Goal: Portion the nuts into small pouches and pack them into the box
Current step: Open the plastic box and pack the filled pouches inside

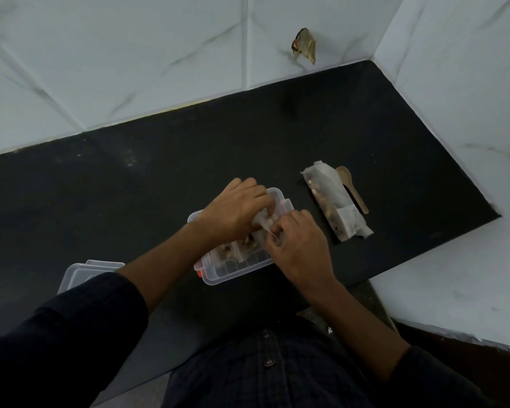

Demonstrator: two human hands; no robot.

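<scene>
Gripping: both hands meet over the clear rectangular plastic box (236, 273) on the black tabletop (130, 187).
Left hand (236, 212): fingers curled round a small clear pouch of nuts (264, 223) at the box's far end, knuckles covering that end.
Right hand (299, 245): fingertips pinching the same pouch from the near right side, touching the left hand.
Box contents: more small filled pouches (230, 251) lie inside, partly hidden beneath the wrists; their number cannot be told.
Box details: red clips show on its near-left corner and far edge.
Lid: a clear plastic lid (86, 272) lies left of the box, partly covered by the dark left sleeve (71, 334).
Bulk bag: a long translucent bag of nuts (334, 201) lies to the right, well apart from the box.
Spoon: a small wooden spoon (351, 188) lies just beside the bag's far side.
Surroundings: white marbled tiled wall (130, 54) behind and to the right.
</scene>
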